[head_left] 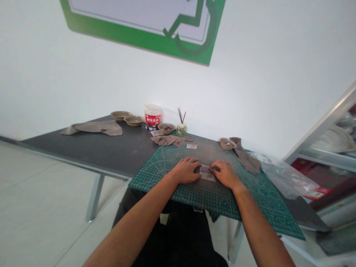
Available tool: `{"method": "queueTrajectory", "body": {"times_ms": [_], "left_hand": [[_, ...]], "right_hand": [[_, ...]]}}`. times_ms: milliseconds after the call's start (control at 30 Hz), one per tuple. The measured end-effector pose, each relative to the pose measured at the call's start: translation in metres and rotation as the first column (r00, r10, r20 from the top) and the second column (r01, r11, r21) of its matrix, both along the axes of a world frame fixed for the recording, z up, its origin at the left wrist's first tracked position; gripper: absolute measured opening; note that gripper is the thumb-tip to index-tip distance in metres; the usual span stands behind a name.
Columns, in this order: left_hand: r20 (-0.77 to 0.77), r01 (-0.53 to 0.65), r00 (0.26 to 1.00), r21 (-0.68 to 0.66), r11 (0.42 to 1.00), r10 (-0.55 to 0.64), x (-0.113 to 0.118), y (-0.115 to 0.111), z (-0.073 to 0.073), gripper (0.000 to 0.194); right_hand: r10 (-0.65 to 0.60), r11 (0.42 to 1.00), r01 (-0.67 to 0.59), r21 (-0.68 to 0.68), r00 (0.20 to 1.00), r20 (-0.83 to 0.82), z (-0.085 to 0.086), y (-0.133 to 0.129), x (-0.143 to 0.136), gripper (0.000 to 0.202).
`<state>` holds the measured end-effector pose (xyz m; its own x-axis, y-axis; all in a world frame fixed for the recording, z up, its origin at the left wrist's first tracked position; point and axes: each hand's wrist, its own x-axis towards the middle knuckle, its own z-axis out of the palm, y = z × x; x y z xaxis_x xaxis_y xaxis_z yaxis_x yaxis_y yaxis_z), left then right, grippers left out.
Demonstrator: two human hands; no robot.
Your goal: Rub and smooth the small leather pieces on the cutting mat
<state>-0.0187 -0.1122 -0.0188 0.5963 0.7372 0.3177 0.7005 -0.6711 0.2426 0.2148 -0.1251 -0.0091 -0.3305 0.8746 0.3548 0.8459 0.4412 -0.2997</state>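
Observation:
A small greyish patterned piece (207, 173) lies flat on the green cutting mat (161, 168), between my two hands. My left hand (187, 170) rests at its left edge, fingers curved and fingertips on or beside it. At its upper right edge, my right hand (224, 172) has thumb and fingers drawn together; whether they pinch the edge is too small to tell. Farther back on the mat lies a similar small piece (191, 146), untouched.
Behind are a brown cloth (168, 140), a bowl of small dark items (166, 128), a reed diffuser (181, 129) and a red-labelled tub (152, 116). To the right are another bowl (227, 144), a cloth (247, 160) and plastic bags (286, 178). Another cloth (94, 127) lies left.

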Motion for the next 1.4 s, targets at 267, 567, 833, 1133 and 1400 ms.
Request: {"method": "queueTrajectory", "body": {"times_ms": [267,567,833,1133,1400], "left_hand": [[0.008,-0.004,1.000,0.004,1.000,0.004,0.000,0.000,-0.001,0.044],[0.008,0.008,1.000,0.021,1.000,-0.008,0.000,0.001,-0.002,0.046],[0.018,0.001,1.000,0.012,1.000,-0.001,0.000,0.002,-0.003,0.044],[0.008,-0.007,1.000,-0.004,1.000,0.007,0.000,-0.001,0.001,0.044],[0.004,0.005,1.000,-0.004,1.000,-0.005,-0.001,-0.001,0.001,0.045]], "right_hand": [[0.147,0.987,-0.149,-0.055,0.989,-0.033,-0.002,-0.001,-0.011,0.016],[0.193,0.977,-0.196,-0.090,0.981,-0.034,0.002,-0.009,0.006,0.015],[-0.021,1.000,0.021,-0.002,1.000,0.005,0.000,0.007,-0.002,0.013],[0.201,0.976,-0.204,-0.078,0.978,-0.053,-0.002,-0.002,-0.002,0.015],[0.128,0.991,-0.129,-0.030,0.991,-0.032,-0.003,-0.001,0.004,0.017]]}}
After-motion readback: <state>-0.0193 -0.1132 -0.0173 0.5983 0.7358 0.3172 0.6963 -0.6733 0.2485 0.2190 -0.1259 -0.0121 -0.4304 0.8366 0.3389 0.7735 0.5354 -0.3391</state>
